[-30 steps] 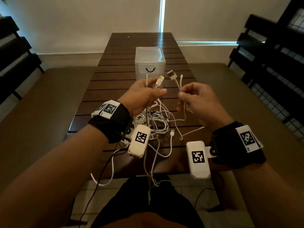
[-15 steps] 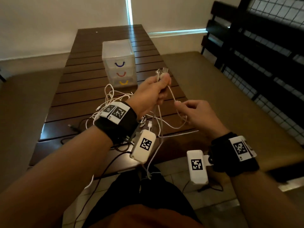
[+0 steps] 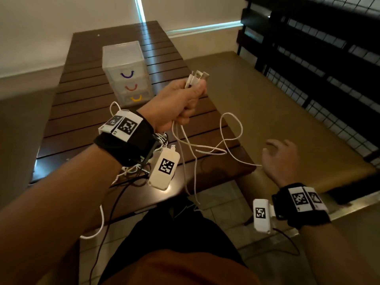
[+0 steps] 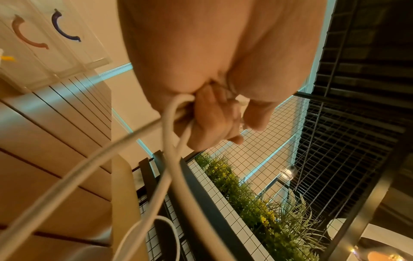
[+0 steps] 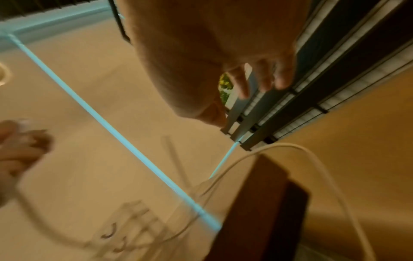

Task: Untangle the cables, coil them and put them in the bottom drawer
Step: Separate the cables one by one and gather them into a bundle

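My left hand [image 3: 185,103] is raised over the table's right edge. It grips a bundle of white cables [image 3: 185,140] in its fist, with the plug ends [image 3: 197,77] sticking out on top. In the left wrist view its fingers [image 4: 214,120] curl round the strands. Loose loops [image 3: 228,128] hang below, and more tangle [image 3: 135,169] lies under the left wrist. My right hand [image 3: 279,159] hovers off the table over the bench, its fingers [image 5: 263,79] spread and holding nothing. One strand reaches its edge. The clear drawer unit [image 3: 127,58] stands behind, its bottom drawer with the yellow handle [image 3: 136,98] closed.
The dark slatted table [image 3: 82,120] ends just right of my left hand. A tan bench [image 3: 267,95] runs along that side, with a black wire-grid partition [image 3: 329,79] behind it. A thin black lead [image 3: 111,212] hangs from my left wrist.
My right hand has let go of the strand it pinched and moved right and down, away from the table. My left hand has stayed closed on the bundle, and the loops now hang looser.
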Motion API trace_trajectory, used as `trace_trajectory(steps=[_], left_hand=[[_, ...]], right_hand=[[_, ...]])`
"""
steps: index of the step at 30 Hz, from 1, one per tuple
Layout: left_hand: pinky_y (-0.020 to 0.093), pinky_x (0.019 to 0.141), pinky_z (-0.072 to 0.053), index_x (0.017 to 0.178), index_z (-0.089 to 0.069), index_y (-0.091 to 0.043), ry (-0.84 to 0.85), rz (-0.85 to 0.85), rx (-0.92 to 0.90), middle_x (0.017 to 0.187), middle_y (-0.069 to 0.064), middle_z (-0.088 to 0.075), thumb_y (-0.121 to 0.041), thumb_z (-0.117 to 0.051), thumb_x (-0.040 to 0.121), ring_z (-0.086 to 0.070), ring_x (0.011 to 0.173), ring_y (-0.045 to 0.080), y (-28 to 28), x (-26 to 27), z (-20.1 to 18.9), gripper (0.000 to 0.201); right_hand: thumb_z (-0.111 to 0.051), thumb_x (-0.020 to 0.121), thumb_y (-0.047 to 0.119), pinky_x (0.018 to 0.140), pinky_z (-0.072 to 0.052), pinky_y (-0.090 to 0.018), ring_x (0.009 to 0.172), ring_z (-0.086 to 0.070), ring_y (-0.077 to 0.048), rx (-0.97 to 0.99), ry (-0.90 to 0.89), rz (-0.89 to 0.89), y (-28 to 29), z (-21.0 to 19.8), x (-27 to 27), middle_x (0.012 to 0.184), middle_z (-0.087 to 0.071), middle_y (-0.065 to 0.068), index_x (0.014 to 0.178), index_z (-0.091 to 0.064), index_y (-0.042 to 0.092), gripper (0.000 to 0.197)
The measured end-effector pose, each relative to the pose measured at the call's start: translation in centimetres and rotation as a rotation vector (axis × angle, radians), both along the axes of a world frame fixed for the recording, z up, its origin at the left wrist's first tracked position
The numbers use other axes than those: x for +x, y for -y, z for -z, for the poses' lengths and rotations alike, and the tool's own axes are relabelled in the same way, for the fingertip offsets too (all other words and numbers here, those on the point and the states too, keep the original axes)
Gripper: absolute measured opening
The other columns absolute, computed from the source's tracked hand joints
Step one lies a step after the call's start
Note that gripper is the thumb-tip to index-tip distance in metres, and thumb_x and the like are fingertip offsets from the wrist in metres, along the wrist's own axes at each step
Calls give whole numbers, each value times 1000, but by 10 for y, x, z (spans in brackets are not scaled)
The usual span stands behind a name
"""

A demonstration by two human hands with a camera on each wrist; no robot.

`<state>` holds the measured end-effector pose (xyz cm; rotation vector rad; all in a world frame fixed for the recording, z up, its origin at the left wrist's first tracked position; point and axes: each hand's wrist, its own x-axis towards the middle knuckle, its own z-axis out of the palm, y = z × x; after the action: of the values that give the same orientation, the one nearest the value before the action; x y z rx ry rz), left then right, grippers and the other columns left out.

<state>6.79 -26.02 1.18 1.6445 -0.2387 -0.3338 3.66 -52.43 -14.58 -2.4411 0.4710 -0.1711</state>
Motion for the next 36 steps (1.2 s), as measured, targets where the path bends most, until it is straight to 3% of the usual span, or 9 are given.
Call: trace_trajectory(steps=[3, 6, 10, 14, 17, 22, 26, 32, 36], left_hand=[[17, 37, -22, 92, -55, -16, -3, -12, 15, 51, -11, -33, -35, -41, 103, -25, 42, 5, 0, 2, 4, 26], [16, 36, -21, 86, -55, -16, -12, -3, 3, 51, -10, -31, -35, -39, 103, -24, 40, 5, 1, 2, 4, 30], [15, 38, -20, 82, -53, -16, -20, -11, 1, 51, -8, -30, -34, -38, 104, -23, 41, 6, -1, 0, 0, 31], [16, 39, -19, 83, -52, -15, -17, 6, -17, 53, -6, -28, -34, -39, 103, -21, 42, 7, -4, 0, 0, 31], [16, 37, -18, 83, -54, -15, -27, 21, -7, 53, -7, -28, -33, -41, 103, -21, 41, 6, -3, -1, -1, 30], [18, 36, -19, 93, -60, -8, 36, 60, 278, 51, -7, -33, -21, -59, 95, -25, 39, 5, -6, 3, 6, 13], [16, 42, -37, 96, -69, -8, 122, 34, 462, 51, -11, -55, -17, -69, 88, -43, 41, 0, 2, 4, 25, 12], [26, 65, -49, 70, -70, -19, 102, 26, 726, 69, -8, -69, -69, -64, 73, -64, 70, 9, 39, 1, 52, 51], [24, 64, -52, 79, -74, -7, 57, 4, 537, 68, -4, -70, -30, -75, 77, -65, 65, 6, 55, 4, 49, 23]], right_hand=[[-63, 85, 7, 98, -48, -32, 107, -56, -14, 126, 265, -272, -40, -17, 0, 132, -47, -2, 123, -61, 22, 41], [-65, 78, -3, 76, -50, -19, 75, -55, -8, 255, 228, -577, -73, -27, 4, 126, -47, 6, 135, -51, 26, 65], [-62, 82, 6, 97, -45, -32, 106, -56, -20, 40, -118, -760, -88, -13, 20, 124, -47, -2, 140, -45, 29, 65], [-70, 84, 19, 94, -47, -37, 93, -55, -14, 91, -45, -638, -95, -11, 28, 116, -47, 1, 140, -41, 34, 65], [-66, 86, 28, 100, -42, -42, 119, -48, -32, -96, -133, -537, -94, -10, 38, 131, -45, -12, 145, -34, 28, 67], [-64, 86, 37, 98, -42, -40, 114, -48, -33, -246, -220, -384, -73, -14, 50, 121, -49, -11, 98, -67, 24, 17], [-65, 88, 27, 77, -45, -31, 93, -61, -25, -165, -83, -393, -66, -20, 44, 97, -68, -7, 85, -73, 16, 13], [-60, 90, 29, 66, -45, -32, 80, -64, -26, -43, 162, -424, -79, -39, 23, 86, -71, -4, 92, -73, 20, 16], [-54, 93, 26, 62, -36, -28, 71, -54, -20, -41, 140, -418, -71, -46, 17, 78, -61, 0, 94, -72, 14, 21]])
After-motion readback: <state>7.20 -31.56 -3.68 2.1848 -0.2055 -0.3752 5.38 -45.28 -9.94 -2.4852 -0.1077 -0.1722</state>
